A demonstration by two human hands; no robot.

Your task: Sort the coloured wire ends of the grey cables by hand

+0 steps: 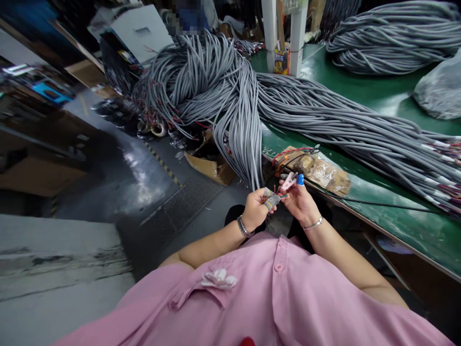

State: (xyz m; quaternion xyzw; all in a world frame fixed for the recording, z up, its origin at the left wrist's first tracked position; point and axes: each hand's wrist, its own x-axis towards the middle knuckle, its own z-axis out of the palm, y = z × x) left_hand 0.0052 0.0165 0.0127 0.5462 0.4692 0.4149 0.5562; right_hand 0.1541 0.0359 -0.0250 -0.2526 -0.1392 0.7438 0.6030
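My left hand (256,207), with grey fabric covers on thumb and finger, is closed on the end of a grey cable. Thin coloured wires (285,196) fan out from that end towards the right. My right hand (301,204), its thumb tipped in blue, pinches a pale pink clip (288,181) that looks like a clothespin, close to the wires. Grey cables (252,139) hang over the table edge just beyond my left hand. Past my right hand lies a tape-wrapped wooden block (329,177) with red and black leads running to it.
Long grey cables (334,113) lie along the green table (414,242), with a coil (396,38) behind and a plastic bag (441,89) at right. A white post (297,43) rises from the table. Below the bundle sits an open cardboard box (207,166) on the floor.
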